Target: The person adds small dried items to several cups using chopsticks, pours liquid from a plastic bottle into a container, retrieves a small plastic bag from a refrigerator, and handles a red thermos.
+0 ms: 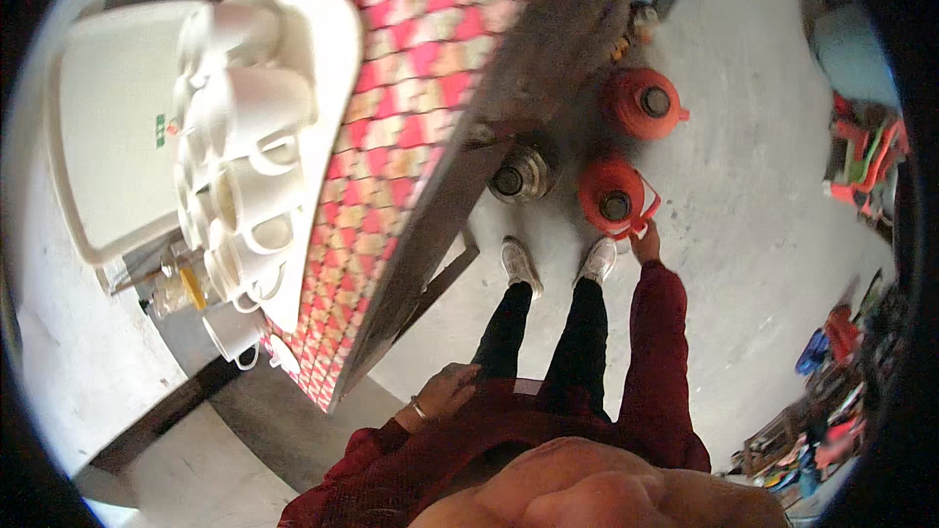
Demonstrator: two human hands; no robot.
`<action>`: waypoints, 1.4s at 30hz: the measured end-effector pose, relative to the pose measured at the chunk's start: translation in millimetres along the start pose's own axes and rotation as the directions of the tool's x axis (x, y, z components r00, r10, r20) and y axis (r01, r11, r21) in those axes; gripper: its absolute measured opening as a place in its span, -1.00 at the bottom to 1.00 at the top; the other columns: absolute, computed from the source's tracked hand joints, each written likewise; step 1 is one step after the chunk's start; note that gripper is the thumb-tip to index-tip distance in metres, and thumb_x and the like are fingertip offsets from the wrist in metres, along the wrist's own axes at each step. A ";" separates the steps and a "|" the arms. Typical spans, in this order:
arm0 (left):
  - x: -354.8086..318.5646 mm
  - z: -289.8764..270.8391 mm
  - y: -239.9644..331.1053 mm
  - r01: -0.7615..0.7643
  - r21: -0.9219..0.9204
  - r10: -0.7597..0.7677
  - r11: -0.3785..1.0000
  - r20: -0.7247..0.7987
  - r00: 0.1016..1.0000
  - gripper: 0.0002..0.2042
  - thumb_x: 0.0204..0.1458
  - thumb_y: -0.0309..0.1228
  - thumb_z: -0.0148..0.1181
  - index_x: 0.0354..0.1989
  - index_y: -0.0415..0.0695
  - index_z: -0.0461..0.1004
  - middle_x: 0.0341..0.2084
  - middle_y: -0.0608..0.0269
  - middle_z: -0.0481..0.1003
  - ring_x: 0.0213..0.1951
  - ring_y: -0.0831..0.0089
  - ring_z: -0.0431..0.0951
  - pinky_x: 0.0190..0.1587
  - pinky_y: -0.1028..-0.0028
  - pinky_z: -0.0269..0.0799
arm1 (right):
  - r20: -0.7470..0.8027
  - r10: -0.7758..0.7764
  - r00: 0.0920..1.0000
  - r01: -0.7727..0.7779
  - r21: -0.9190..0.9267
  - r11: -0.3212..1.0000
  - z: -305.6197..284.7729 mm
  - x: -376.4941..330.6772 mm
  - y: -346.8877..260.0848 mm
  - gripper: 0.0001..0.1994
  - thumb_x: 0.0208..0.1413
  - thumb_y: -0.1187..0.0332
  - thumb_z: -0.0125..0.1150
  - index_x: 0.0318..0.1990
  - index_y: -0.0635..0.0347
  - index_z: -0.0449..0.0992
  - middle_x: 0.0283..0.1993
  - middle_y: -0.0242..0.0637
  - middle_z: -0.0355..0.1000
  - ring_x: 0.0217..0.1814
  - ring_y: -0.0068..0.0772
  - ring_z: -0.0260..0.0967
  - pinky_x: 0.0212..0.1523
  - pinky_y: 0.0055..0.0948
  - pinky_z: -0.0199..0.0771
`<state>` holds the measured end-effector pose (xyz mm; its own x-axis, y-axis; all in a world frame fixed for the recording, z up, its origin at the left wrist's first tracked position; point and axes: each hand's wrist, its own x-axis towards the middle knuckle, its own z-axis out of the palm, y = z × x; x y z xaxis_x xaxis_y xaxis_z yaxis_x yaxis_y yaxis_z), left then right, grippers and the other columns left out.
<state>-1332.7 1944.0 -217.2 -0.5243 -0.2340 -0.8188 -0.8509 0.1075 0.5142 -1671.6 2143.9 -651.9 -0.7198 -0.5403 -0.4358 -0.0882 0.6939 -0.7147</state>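
Note:
My right hand (646, 242) reaches down with its fingers closed around the handle of a red thermos flask (604, 183). The flask has a dark round stopper and stands on the floor, just beyond my right shoe. Behind it is a second red thermos flask (641, 103), also dark-topped. To the left, beside the table, sits a metallic flask (528, 174) with a dark top. Against my left thigh rests my left hand (445, 393), a bracelet at its wrist. Its fingers lie loosely extended on the dark cloth and hold nothing visible.
On my left a table with a red-and-beige patterned cover (391, 127) bears a white tray (337, 49) of several white mugs (256, 103). A larger pale tray (117, 137) leans behind them. Assorted items (831, 411) line the right side, near a pale blue container (859, 54).

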 end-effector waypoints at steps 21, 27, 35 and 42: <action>-137.4 -48.2 -4.6 -0.456 -0.022 0.367 0.890 -0.558 0.744 -0.61 -0.01 -0.42 0.07 0.04 -0.19 0.30 -0.18 -0.04 0.37 -0.14 0.05 0.39 -0.07 0.27 0.32 | 0.748 0.268 0.607 -0.464 0.060 0.884 -92.4 -149.4 -310.6 -0.74 0.09 0.35 0.05 -0.08 0.25 0.38 -0.20 -0.14 0.44 -0.16 -0.21 0.44 -0.22 -0.20 0.50; -191.7 -89.7 -35.9 -0.560 -0.037 0.371 0.828 -0.713 0.595 -0.62 -0.03 -0.50 0.07 0.03 -0.18 0.31 -0.28 0.07 0.37 -0.25 0.18 0.40 -0.15 0.34 0.33 | 0.887 0.333 0.321 -0.688 -0.024 0.726 -105.4 -146.3 -365.9 -0.87 0.08 0.41 -0.11 -0.41 0.28 0.32 -0.43 -0.21 0.32 -0.51 -0.45 0.18 -0.52 -0.46 0.26; -236.2 -122.1 -79.1 -0.606 -0.067 0.335 0.793 -0.783 0.524 -0.66 -0.02 -0.51 0.07 -0.02 -0.18 0.32 -0.18 0.03 0.39 -0.14 0.06 0.40 -0.09 0.28 0.32 | 0.846 0.258 0.466 0.026 -0.304 0.952 -102.1 -218.8 -552.4 -0.72 0.12 0.23 0.09 -0.43 0.30 0.51 -0.57 -0.30 0.42 -0.62 -0.54 0.33 -0.66 -0.51 0.30; -232.6 -135.2 -86.4 -0.603 -0.096 0.301 0.792 -0.798 0.523 -0.68 0.00 -0.53 0.08 -0.02 -0.17 0.35 -0.17 0.04 0.44 -0.21 0.20 0.48 -0.20 0.38 0.42 | 0.833 -0.153 0.532 0.280 -0.002 0.960 -106.6 -219.7 -717.9 -0.64 0.15 0.12 0.00 -0.46 0.25 0.49 -0.63 -0.34 0.41 -0.67 -0.60 0.34 -0.64 -0.64 0.33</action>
<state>-1132.8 1858.5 -36.7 -0.5043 -0.8607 -0.0697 -0.3551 0.1331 0.9253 -1523.6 1815.3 15.2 0.2040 -0.7902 -0.5779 -0.2872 0.5160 -0.8070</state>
